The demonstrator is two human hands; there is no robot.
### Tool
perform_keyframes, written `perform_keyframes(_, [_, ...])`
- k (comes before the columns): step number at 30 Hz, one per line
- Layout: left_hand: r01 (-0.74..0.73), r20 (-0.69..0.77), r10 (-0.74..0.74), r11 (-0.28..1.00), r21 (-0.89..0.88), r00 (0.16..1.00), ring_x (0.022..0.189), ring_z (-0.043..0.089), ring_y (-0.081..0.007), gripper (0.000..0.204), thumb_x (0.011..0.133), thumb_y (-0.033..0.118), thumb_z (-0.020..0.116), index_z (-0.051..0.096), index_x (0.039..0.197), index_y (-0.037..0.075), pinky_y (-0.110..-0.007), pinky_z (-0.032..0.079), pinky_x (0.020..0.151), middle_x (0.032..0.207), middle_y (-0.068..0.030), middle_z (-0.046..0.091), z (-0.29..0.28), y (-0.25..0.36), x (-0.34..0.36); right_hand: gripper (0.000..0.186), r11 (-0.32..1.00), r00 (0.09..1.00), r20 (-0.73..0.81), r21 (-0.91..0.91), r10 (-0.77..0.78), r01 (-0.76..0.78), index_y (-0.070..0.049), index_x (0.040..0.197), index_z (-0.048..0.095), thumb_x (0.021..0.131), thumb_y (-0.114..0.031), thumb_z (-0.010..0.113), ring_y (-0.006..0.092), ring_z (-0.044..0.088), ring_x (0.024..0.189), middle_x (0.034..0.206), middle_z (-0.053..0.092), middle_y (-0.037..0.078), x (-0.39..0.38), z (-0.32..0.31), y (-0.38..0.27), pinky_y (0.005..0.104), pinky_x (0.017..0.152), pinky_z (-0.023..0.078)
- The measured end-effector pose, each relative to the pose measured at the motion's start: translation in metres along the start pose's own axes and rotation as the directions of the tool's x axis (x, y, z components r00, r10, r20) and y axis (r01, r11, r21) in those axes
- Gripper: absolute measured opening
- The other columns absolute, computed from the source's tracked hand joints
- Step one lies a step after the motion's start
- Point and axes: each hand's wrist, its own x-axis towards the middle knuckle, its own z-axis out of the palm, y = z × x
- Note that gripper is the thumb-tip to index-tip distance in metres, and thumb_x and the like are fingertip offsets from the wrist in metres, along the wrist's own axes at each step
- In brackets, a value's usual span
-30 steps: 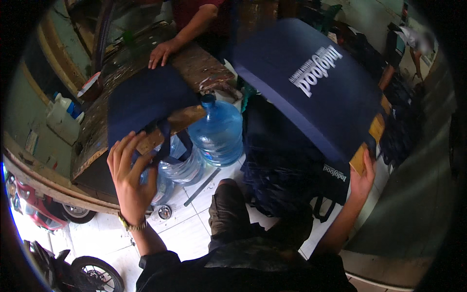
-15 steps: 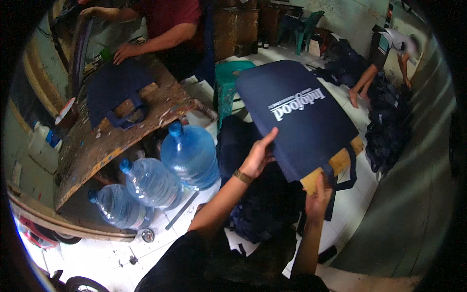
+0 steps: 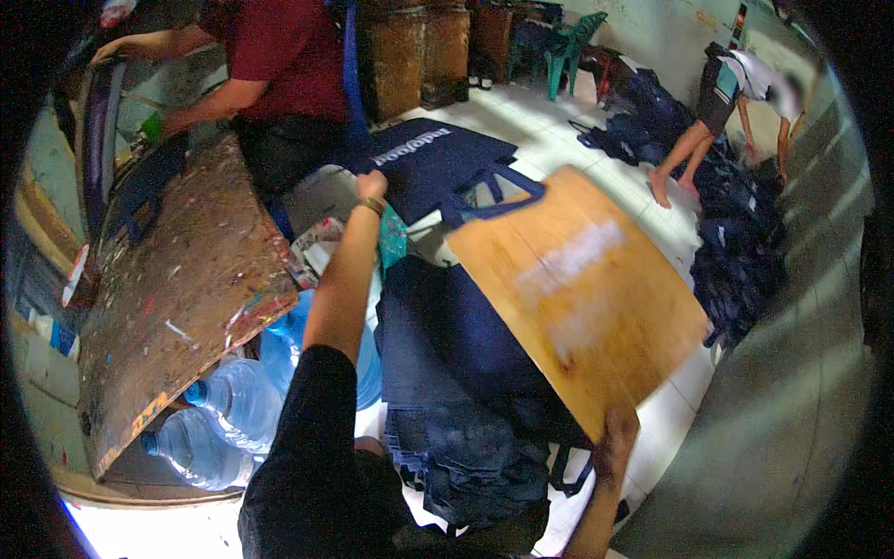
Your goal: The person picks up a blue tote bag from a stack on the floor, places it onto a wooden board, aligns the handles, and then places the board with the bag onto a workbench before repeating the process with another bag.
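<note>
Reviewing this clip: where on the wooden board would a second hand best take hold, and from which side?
Probably its bare far-left edge, from the person's left. The wooden board tilts over the pile of navy bags, held only at its near corner by the right hand; the left hand is nearest that free edge.

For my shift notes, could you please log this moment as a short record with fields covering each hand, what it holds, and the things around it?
Left hand: left hand stretched forward, at the edge of a navy tote bag spread flat ahead
Right hand: right hand grips the near corner of a wooden board, held tilted
Below board: pile of navy bags on the white tile floor
Left side: paint-stained worktable, water jugs beneath it
Others: person in a red shirt at the table; another person bending over bags at far right
</note>
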Motion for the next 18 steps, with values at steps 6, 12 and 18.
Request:
perform_keyframes(6, [-0.45,0.441,0.213,0.704,0.55,0.872,0.107,0.06,-0.0357,0.046,0.081,0.036,0.058,0.064,0.106,-0.002,-0.045,0.046,0.091,0.113,-0.0229,0.062,-0.027,0.022,-0.047,0.063,0.938,0.934,-0.11,0.112,0.34,-0.328,-0.001,0.132,0.042,0.079,-0.017,0.072,0.0262,0.055,0.111,0.125,0.054,0.013,-0.105,-0.107,-0.038,0.0399,0.095,0.046])
perform_keyframes(12, [-0.759,0.801,0.585,0.576,-0.304,0.124,0.098,0.059,-0.0338,0.041,0.071,0.027,0.074,0.062,0.098,-0.002,-0.042,0.047,0.085,0.101,-0.0202,0.061,-0.205,0.014,-0.297,0.053,0.997,0.938,-0.34,0.047,0.068,-0.055,-0.004,0.132,0.044,0.087,-0.021,0.064,0.0287,0.056,0.11,0.126,0.053,0.014,-0.17,-0.162,-0.038,0.0415,0.096,0.045])
perform_keyframes(18, [-0.664,0.85,0.493,0.574,-0.479,-0.186,0.107,0.055,-0.0302,0.041,0.076,0.03,0.075,0.064,0.105,0.003,-0.041,0.04,0.098,0.11,-0.0139,0.061,-0.308,-0.039,-0.42,0.062,0.995,0.869,-0.495,-0.08,0.006,-0.053,0.006,0.136,0.036,0.088,-0.025,0.059,0.0304,0.052,0.115,0.132,0.046,0.018,-0.198,-0.151,-0.102,0.0412,0.095,0.046])
